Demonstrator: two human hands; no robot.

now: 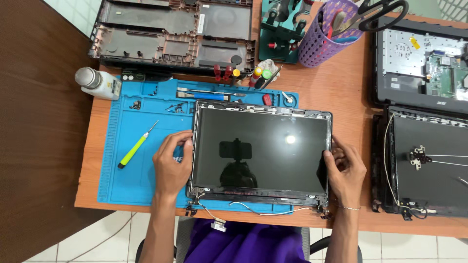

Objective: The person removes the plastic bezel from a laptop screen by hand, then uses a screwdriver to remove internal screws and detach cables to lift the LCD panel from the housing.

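Head view: we hold bare black laptop screen panel (261,151) by both side edges, flat over blue silicone repair mat (126,180) on orange wooden counter (341,83). Left hand (171,165) grip pinches left edge; right hand (345,170) grip pinches right edge. Glass dark, glossy, bezel off, metal frame exposed. Thin white-and-black cables (243,208) trail from lower edge toward us. Risk, we judge: lift too far, cables snag or tear; thumb pressure on glass could crack panel. Yellow-green screwdriver (136,146) lies left on mat.

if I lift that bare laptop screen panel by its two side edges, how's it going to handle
The screen panel looks thin and wide, so it may flex. Its glossy face is probably fragile and slippery. Loose cables trailing at the bottom could snag.
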